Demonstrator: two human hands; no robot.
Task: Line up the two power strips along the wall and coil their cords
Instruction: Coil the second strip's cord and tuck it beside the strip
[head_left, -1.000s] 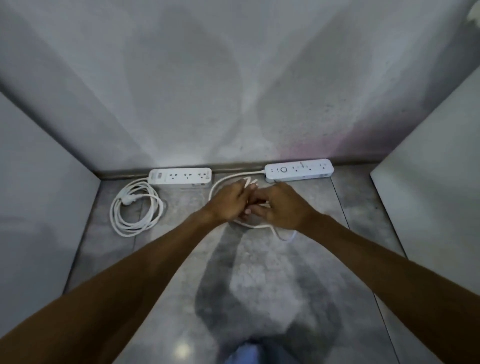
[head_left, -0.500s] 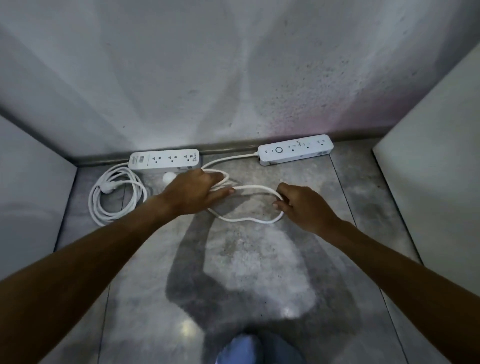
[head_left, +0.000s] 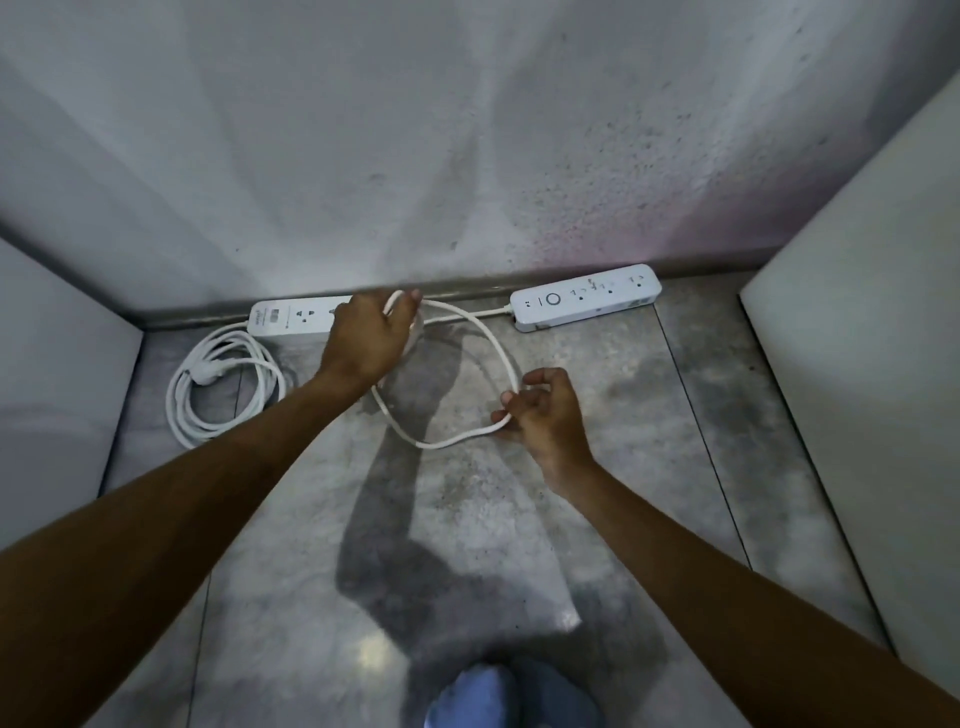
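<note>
Both hands grip the thin white springy cord: left hand at ten o'clock, plug apparently hidden; right hand pinching at four.

Your left grip and right grip are bare, with no gloves, rings or watch. Both forearms behind them are unsleeved. Below, you wear light blue fabric at the knee.
</note>
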